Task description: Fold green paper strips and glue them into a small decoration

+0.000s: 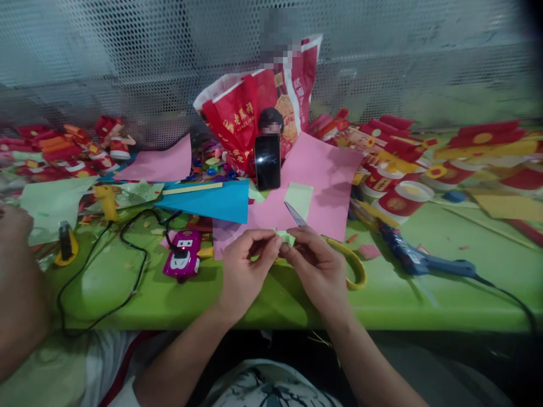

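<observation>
Between my two hands is a small folded piece of light green paper [285,237], held up over the table's front part. My left hand [246,268] pinches its left side with thumb and forefinger. On the other side, the fingertips of my right hand [318,265] close on the same piece. Under or beside my right hand are scissors [358,268] with a yellow handle; one blade points up and left, and the middle is hidden. Whether that hand touches them I cannot tell. Pink paper [326,181] lies just behind, with a pale green sheet [299,199] on it.
A phone [267,163] stands before a red bag [237,110]. Left are a purple power socket [183,254], a cable, a yellow utility knife [67,244] and another person's arm [19,288]. Right are a glue gun [424,260] and several red paper cups [401,200]. Blue paper [212,200] lies centre-left.
</observation>
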Demonstrator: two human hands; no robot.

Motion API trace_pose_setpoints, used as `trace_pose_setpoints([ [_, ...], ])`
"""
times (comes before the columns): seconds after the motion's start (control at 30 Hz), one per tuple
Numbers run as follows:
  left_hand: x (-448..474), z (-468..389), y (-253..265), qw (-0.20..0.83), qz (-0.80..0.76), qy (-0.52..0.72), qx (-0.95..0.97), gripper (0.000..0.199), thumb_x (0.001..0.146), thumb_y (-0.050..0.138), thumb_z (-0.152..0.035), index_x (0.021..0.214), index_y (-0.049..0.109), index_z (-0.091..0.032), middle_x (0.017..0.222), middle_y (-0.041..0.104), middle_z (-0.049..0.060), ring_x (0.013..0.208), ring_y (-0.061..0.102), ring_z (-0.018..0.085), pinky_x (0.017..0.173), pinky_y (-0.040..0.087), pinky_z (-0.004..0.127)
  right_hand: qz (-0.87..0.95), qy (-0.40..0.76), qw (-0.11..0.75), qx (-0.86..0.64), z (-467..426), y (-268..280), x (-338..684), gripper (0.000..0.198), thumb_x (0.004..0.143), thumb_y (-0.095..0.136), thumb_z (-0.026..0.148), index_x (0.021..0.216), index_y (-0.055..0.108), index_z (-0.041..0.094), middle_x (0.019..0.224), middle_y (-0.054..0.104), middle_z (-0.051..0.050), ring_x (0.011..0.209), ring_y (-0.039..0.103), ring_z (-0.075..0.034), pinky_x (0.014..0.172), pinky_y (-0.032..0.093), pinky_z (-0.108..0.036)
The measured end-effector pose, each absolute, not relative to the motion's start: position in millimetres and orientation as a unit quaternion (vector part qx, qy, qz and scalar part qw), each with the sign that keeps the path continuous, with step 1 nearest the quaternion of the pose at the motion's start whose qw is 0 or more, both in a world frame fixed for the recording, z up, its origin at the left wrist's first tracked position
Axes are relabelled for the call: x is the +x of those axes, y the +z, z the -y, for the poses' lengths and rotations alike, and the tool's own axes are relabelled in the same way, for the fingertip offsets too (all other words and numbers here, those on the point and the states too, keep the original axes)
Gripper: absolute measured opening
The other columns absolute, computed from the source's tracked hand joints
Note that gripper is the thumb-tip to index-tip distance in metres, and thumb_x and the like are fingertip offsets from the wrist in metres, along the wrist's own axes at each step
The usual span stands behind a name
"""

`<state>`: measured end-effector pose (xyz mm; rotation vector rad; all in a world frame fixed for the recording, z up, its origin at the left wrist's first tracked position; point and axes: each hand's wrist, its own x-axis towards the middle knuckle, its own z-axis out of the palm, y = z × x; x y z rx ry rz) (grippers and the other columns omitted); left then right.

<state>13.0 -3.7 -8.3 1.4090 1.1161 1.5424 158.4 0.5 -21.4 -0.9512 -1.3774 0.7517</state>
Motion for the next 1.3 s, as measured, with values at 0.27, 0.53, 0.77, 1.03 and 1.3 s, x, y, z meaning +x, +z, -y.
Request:
trace_pose_setpoints([
  [0.27, 13.8, 3.6, -10.7, 0.404, -0.419, 0.612, 0.536, 0.017, 0.093, 0.081, -0.036, 0.102, 0.079, -0.022, 0.094, 0.083, 0.004, 0.078, 0.078, 0.018, 0.076, 0.065, 0.028, 0.564, 0.349, 0.632, -0.4, 3.6, -16.1, 156.1, 0.002, 0.093, 0.079, 0.028, 0.093, 0.08, 0.027, 0.1, 0.07, -0.005, 0.086, 0.068, -0.019, 0.067, 0.06, -0.03],
  [0.53, 9.3, -2.4, -3.7, 0.526, -0.394, 0.594, 0.465, 0.031, 0.076, 0.095, -0.034, 0.101, 0.084, -0.02, 0.091, 0.083, 0.004, 0.079, 0.076, 0.015, 0.075, 0.064, 0.025, 0.554, 0.365, 0.635, -0.397, 5.4, -11.1, 156.4, 0.006, 0.09, 0.082, 0.03, 0.086, 0.079, 0.026, 0.089, 0.067, -0.003, 0.077, 0.064, -0.017, 0.061, 0.056, -0.028],
  [0.77, 2.5, -3.2, -12.5, 0.598, -0.4, 0.551, 0.422, 0.031, 0.073, 0.098, -0.037, 0.096, 0.087, -0.019, 0.089, 0.085, 0.005, 0.077, 0.077, 0.016, 0.079, 0.065, 0.029, 0.575, 0.313, 0.617, -0.437, 9.8, -11.4, 154.6, 0.009, 0.091, 0.078, 0.029, 0.083, 0.08, 0.024, 0.085, 0.073, -0.005, 0.079, 0.068, -0.02, 0.063, 0.057, -0.03],
  [1.03, -0.6, 10.9, -24.0, 0.531, -0.426, 0.566, 0.465, 0.021, 0.08, 0.093, -0.036, 0.095, 0.087, -0.022, 0.089, 0.086, 0.004, 0.078, 0.078, 0.018, 0.082, 0.066, 0.03, 0.601, 0.289, 0.598, -0.445, 17.3, -19.8, 152.7, 0.012, 0.092, 0.075, 0.024, 0.08, 0.078, 0.025, 0.081, 0.074, -0.002, 0.078, 0.069, -0.02, 0.072, 0.059, -0.034],
  [1.3, 0.8, 18.6, -29.2, 0.524, -0.435, 0.588, 0.435, 0.017, 0.081, 0.092, -0.032, 0.094, 0.087, -0.023, 0.091, 0.087, 0.003, 0.08, 0.08, 0.018, 0.082, 0.068, 0.03, 0.679, 0.209, 0.535, -0.457, 23.0, -13.5, 158.1, 0.011, 0.097, 0.07, 0.023, 0.097, 0.08, 0.026, 0.095, 0.078, -0.004, 0.088, 0.076, -0.022, 0.077, 0.063, -0.035],
])
